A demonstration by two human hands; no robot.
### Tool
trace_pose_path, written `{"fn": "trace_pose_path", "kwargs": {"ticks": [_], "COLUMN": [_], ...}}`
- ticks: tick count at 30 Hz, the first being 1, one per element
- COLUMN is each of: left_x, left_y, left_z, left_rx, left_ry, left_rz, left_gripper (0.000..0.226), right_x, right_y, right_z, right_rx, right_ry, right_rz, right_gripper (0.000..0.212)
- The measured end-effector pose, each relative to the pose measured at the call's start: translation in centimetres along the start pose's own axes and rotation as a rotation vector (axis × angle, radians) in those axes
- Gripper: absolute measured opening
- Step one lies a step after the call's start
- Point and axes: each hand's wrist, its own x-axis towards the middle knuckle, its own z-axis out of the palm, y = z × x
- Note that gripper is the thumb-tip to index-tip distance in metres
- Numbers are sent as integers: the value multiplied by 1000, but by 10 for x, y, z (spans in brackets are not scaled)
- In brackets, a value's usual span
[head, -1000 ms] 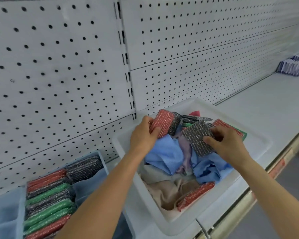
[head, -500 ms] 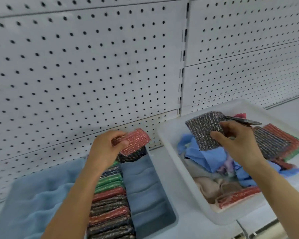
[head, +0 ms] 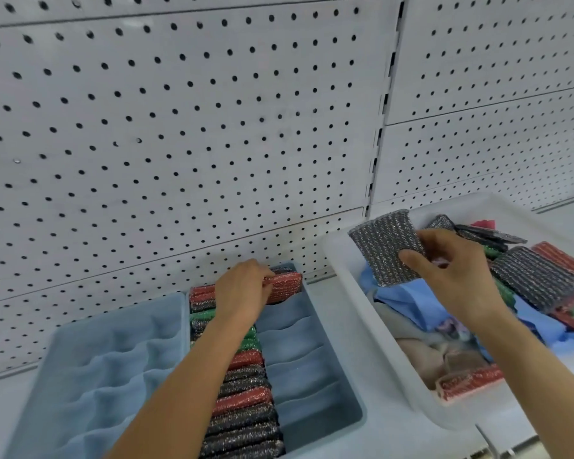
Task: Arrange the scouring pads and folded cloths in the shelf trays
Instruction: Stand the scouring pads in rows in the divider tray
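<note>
Left hand (head: 242, 289) clamped on red scouring pad (head: 284, 286) atop blue tray (head: 328, 369) row; right hand (head: 458, 276) pinching grey scouring pad (head: 385, 246) over white bin (head: 355, 293).

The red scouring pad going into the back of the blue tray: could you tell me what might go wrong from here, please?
The left hand is pressing the red scouring pad in at the far end of an already packed row; it may sit askew or push neighbours out of line. The right hand pinches the grey pad by one edge above the white bin, so it could slip.
</note>
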Motion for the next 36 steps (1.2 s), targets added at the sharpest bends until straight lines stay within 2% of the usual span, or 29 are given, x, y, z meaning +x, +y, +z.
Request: {"fn": "trace_pose_path", "kwargs": {"ticks": [3,6,9,14,18,20,23,26,29,31,34,36], "left_x": [1,4,4,-2,3,2,-4,-7,-4,-4,-9,-14], "left_y": [1,-3,-8,-9,-11,-17,-31,-36,-38,-45,-54,-54], "left_z": [11,11,8,13,12,6,2,4,4,5,3,1], "left_rx": [-8,-114,-230,-131,-50,-135,-184,-93,-48,-168,-393,-415], "left_ry": [-3,8,96,109,45,43,112,25,-50,-84,-138,-169], "left_rz": [-7,-58,-88,-90,-5,28,108,172,181,122,29,12], "left_gripper": [27,25,22,23,27,32,18,15,18,23,36,41], "right_x": [0,0,0,-3,-5,-5,-6,-7,-7,-6,-5,-6], "right_y": [-6,-12,-16,-15,-19,-19,-19,-22,-23,-18,-18,-21], "right_z": [11,23,32,51,61,64,71,85,104,116,132,147], "right_rx": [13,27,51,87,65,59,65,89,-11,-188,-461,-586], "right_ry": [-25,-57,-74,-117,-179,-209,-221,-239,-312,-391,-441,-462], "right_rz": [-4,-26,-39,-31,-52,-49,-58,-39,-57,-125,-323,-487], "right_gripper": [13,13,13,15,21,24,30,25,19,18,22,23]}}
